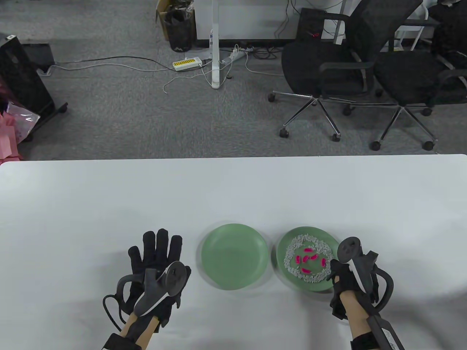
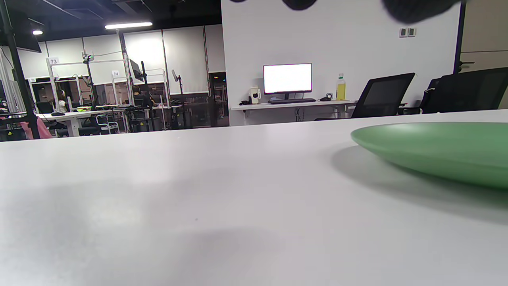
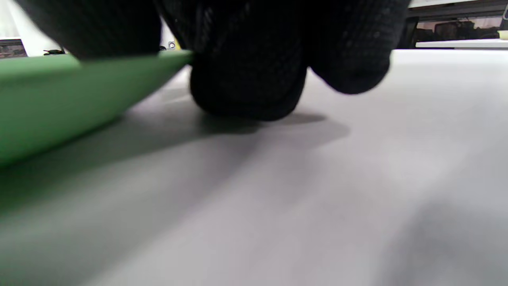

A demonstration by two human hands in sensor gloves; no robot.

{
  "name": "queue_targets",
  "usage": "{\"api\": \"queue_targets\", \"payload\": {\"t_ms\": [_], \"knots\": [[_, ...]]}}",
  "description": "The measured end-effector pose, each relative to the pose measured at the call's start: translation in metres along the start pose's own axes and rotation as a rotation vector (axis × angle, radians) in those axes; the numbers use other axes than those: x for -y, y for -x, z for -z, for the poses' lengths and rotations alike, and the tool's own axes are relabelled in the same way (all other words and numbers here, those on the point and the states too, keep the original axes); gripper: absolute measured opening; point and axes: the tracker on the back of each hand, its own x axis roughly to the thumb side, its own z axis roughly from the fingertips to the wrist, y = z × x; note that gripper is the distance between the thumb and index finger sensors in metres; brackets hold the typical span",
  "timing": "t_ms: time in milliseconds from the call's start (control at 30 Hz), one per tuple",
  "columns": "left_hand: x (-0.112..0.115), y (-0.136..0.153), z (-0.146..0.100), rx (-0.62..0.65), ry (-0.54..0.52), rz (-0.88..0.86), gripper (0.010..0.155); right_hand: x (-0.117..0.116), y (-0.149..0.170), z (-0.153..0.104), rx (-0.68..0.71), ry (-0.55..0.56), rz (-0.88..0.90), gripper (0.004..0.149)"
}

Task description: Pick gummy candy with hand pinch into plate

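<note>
On the white counter (image 1: pixel 233 189) my left hand (image 1: pixel 155 271) lies flat, fingers (image 1: pixel 160 242) spread, the empty plate (image 1: pixel 233 256) just right of them. My right hand (image 1: pixel 344 282) sits at the near-right rim of the second plate (image 1: pixel 321 235); I cannot tell how its fingers (image 3: pixel 246 79) lie. The gummy candy (image 1: pixel 310 259) waits left of them, unpicked. I judge the reach comes next: pinch one piece.

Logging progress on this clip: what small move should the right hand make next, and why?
Probably reach the right hand over the right plate to pinch one pink gummy. It rests at that plate's rim holding nothing, and the left plate has no candy yet.
</note>
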Motion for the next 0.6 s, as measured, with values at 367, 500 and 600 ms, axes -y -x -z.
{"api": "queue_targets", "payload": {"t_ms": [367,500,600], "knots": [[-0.005,0.000,-0.002,-0.025,0.012,-0.014,0.083,0.001,0.027,0.013,-0.063,-0.085,0.410,0.052],[-0.008,0.002,-0.003,-0.040,0.001,-0.041,0.083,0.009,0.025,0.009,-0.063,-0.032,0.440,0.051],[-0.013,0.005,-0.004,-0.059,-0.003,-0.102,0.083,0.018,0.017,0.004,-0.038,-0.035,0.485,0.051]]}}
